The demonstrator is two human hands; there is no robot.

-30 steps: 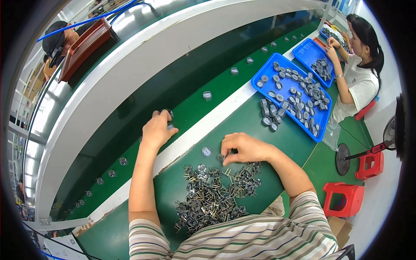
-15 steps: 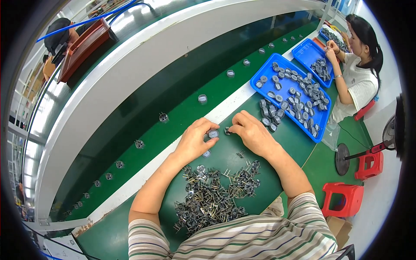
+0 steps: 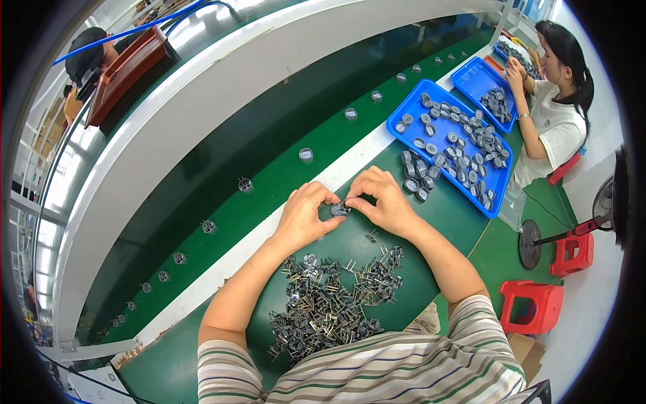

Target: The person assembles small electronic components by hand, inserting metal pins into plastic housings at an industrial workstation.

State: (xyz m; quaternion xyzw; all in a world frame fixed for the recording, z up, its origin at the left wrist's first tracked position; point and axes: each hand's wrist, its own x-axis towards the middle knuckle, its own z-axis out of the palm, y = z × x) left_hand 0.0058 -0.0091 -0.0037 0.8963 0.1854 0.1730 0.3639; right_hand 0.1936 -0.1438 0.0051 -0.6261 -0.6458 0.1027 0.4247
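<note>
My left hand (image 3: 304,214) pinches a round grey plastic housing (image 3: 338,210) between thumb and fingers, above the green table. Against its upper side, my right hand (image 3: 385,203) has its thumb and fingertips closed on a small dark part with metal pins, mostly hidden by the fingers. The two pieces meet between my hands. A heap of pinned metal parts (image 3: 330,310) lies between my forearms, and one loose pinned part (image 3: 371,236) rests just beyond it. Grey housings (image 3: 418,176) are clustered to the right of my right hand.
A blue tray (image 3: 406,108) of grey housings stands at right, with another blue tray (image 3: 464,77) beyond. Past the white ledge (image 3: 262,232), a green conveyor belt carries spaced round pieces (image 3: 306,155). A co-worker (image 3: 555,121) handles parts at far right. Red stools (image 3: 531,306) stand on the floor.
My right hand has brought its small part left onto the housing in my left hand; they were apart before. The housing has tilted. Pieces on the belt have shifted slightly left.
</note>
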